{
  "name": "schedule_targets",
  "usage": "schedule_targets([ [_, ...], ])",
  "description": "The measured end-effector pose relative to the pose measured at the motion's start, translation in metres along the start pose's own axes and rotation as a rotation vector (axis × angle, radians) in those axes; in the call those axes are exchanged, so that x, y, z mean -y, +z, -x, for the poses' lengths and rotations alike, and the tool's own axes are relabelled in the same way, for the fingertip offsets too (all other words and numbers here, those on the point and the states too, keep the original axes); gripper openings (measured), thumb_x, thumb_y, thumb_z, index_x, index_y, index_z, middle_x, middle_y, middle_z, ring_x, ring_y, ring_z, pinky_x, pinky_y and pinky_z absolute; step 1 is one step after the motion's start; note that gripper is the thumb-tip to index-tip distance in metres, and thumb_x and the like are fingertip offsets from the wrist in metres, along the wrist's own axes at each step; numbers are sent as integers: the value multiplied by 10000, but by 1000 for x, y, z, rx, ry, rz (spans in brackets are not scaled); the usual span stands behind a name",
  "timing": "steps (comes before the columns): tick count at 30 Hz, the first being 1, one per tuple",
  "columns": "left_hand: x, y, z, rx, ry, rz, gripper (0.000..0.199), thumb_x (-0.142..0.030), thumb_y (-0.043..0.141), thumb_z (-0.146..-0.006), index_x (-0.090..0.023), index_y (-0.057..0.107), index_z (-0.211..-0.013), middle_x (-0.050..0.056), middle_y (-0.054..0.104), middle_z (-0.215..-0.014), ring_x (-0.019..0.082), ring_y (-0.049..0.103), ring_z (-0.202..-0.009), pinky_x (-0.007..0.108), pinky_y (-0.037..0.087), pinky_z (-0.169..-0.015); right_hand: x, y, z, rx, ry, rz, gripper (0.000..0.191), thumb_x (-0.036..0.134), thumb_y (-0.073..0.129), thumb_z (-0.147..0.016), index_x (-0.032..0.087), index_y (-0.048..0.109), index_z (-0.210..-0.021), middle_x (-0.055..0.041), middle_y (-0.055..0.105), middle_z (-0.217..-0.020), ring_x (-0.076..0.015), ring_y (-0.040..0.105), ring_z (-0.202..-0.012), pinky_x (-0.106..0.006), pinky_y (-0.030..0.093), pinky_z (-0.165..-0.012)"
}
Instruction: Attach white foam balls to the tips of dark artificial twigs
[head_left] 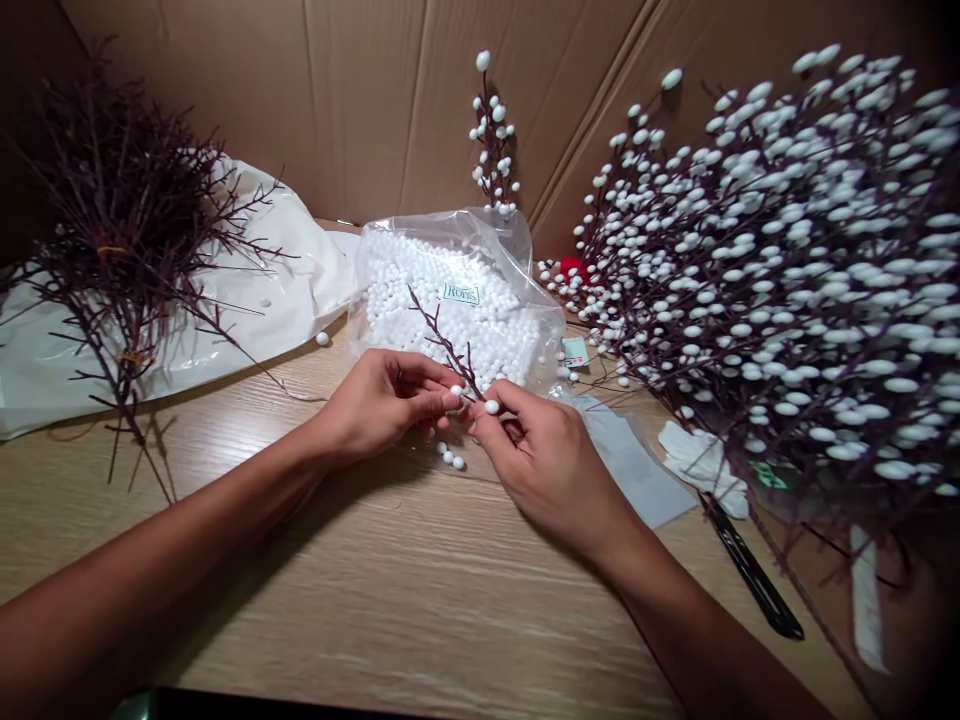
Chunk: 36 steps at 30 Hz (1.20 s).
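My right hand (pixel 544 450) pinches the lower end of a dark brown branch (pixel 448 347), which points up and to the left. A white berry (pixel 491 407) shows at the right fingertips. Between the thumb and fingers of my left hand (pixel 386 405) is a white foam ball (pixel 454 396), close beside the branch. The upper twigs of the branch are bare. Several loose white balls (pixel 448 457) lie on the table just below my hands. Behind the branch is a clear plastic bag (pixel 450 300) full of white balls.
Bare dark branches (pixel 112 200) lie on a white plastic bag (pixel 300 280) at the left. White-tipped branches (pixel 787 260) fill the right side. One berried sprig (pixel 495 140) stands at the back. A black-handled knife (pixel 750 570) and crumpled white tissue (pixel 701 460) lie at the right.
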<state>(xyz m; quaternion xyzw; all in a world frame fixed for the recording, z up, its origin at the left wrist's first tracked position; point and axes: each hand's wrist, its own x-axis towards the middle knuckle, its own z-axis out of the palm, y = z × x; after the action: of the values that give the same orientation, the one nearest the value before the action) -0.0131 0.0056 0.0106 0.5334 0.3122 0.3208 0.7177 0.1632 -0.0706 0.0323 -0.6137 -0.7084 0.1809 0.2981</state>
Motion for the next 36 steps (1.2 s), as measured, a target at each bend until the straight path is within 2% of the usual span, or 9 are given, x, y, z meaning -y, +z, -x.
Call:
schedule_targets([
  [9, 0, 3, 2, -46, 0, -6, 138, -161, 796, -800, -68, 776, -899, 63, 731, -667, 99, 597, -533, 232, 467, -537, 1, 0, -1, -6, -15, 11, 285, 212, 550, -959, 212, 443, -695, 62, 429, -591, -98, 347, -533, -260, 274, -546],
  [15, 0, 4, 1, -60, 1, -2, 159, -188, 847, -758, -83, 790, -863, 40, 717, -630, 84, 563, -495, 211, 433, -488, 3, 2, 1, 4, -3, -14, 234, 222, 540, -961, 200, 531, -728, 49, 487, -606, -102, 368, -532, -255, 281, -531],
  [19, 2, 6, 1, -84, 8, 35, 141, -185, 840, -764, -84, 787, -846, 42, 719, -637, 88, 575, -510, 215, 450, -497, 3, 4, 1, 5, -2, -67, 239, 240, 520, -970, 200, 532, -735, 31, 555, -625, -104, 405, -535, -245, 303, -524],
  [24, 1, 7, 2, -73, 20, 48, 225, -214, 907, -681, -71, 780, -800, 52, 716, -632, 87, 572, -514, 210, 441, -503, 1, 5, 2, 20, -1, -82, 219, 250, 525, -972, 192, 572, -766, 6, 614, -667, -115, 473, -573, -246, 342, -551],
  [30, 0, 5, 2, -48, 18, 31, 237, -259, 885, -726, -75, 784, -836, 42, 702, -614, 81, 541, -486, 208, 411, -473, 1, 5, 2, 28, 13, -113, 221, 258, 511, -990, 194, 580, -791, -6, 643, -704, -126, 526, -611, -253, 368, -579],
  [36, 1, 6, 1, -49, 36, 39, 150, -183, 850, -746, -73, 782, -822, 36, 700, -601, 74, 536, -474, 197, 405, -461, 1, 6, 2, 27, 19, -122, 217, 249, 517, -983, 198, 560, -777, -9, 642, -706, -129, 534, -610, -253, 372, -572],
])
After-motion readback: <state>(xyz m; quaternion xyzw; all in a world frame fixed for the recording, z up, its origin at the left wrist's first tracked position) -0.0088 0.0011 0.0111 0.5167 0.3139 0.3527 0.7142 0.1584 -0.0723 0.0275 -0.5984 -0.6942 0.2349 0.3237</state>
